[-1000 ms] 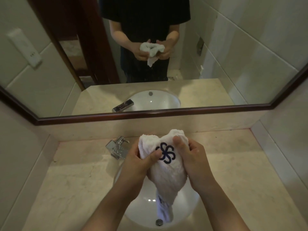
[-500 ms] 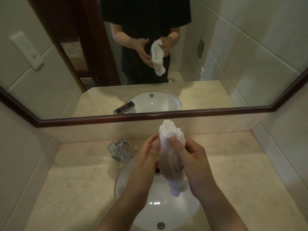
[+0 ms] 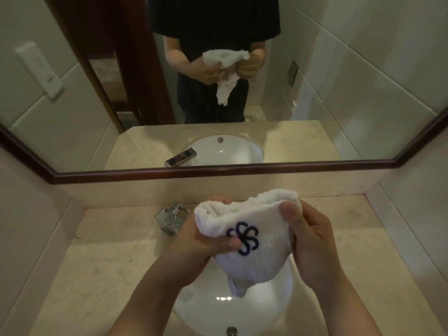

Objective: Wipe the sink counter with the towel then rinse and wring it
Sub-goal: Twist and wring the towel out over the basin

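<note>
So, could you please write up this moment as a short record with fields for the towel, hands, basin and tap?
towel: white, bunched, blue emblem up, held over the basin, tail hanging
left hand: grips the towel's left side, thumb by the emblem
right hand: pinches its upper right edge
basin: white, set in the beige counter
tap: chrome, at the basin's back left
</note>
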### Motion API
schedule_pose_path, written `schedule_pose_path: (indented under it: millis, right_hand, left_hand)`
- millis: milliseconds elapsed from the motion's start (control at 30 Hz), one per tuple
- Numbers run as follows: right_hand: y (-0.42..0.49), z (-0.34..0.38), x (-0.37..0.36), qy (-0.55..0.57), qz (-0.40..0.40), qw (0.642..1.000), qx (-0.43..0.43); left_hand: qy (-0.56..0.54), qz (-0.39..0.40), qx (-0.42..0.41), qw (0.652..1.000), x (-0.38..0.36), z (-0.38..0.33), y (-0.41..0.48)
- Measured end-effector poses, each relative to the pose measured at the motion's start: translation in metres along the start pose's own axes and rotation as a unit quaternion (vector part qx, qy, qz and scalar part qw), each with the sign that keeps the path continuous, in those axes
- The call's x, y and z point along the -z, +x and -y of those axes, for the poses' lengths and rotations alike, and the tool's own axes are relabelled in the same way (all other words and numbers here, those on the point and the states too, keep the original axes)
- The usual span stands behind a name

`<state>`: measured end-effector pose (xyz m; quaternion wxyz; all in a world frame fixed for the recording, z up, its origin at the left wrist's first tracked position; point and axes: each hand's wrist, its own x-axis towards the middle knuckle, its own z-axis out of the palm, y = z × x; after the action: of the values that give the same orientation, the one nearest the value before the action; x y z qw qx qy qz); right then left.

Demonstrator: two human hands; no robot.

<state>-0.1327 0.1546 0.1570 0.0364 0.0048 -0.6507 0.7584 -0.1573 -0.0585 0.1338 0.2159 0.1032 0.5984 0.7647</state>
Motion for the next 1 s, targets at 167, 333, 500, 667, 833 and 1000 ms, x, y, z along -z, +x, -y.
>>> schedule_pose_path:
  millis: [167, 333, 500, 667, 833, 1000]
  right_hand:
    - [-0.009, 0.003, -0.010, -0.078, -0.071, 0.992, 0.069]
    - [-0.015, 0.013, -0.014, -0.111, -0.114, 0.983, 0.094]
    - [-0.016, 0.015, -0.015, -0.135, -0.146, 0.977, 0.075]
    - [-0.016, 0.012, -0.026, -0.056, -0.066, 0.995, -0.051]
    - [-0.008, 0.009, -0.040, 0.086, -0.151, 0.984, -0.041]
    - [0.004, 0.004, -0.029, 0.170, -0.133, 0.974, -0.063]
  left_hand:
    - [0.044, 0.007, -0.010, 0.999, -0.002, -0.007, -0.016]
    - [0.118, -0.001, 0.065, 0.991, 0.002, -0.009, -0.018]
    - [0.029, -0.150, -0.067, 0.986, -0.013, -0.018, -0.012]
    - [0.146, -0.243, -0.044, 0.958, -0.030, -0.033, -0.007]
    - [0.052, -0.148, 0.029, 0.987, -0.016, -0.022, -0.014]
    - [-0.012, -0.093, 0.078, 0.992, -0.024, -0.006, -0.025]
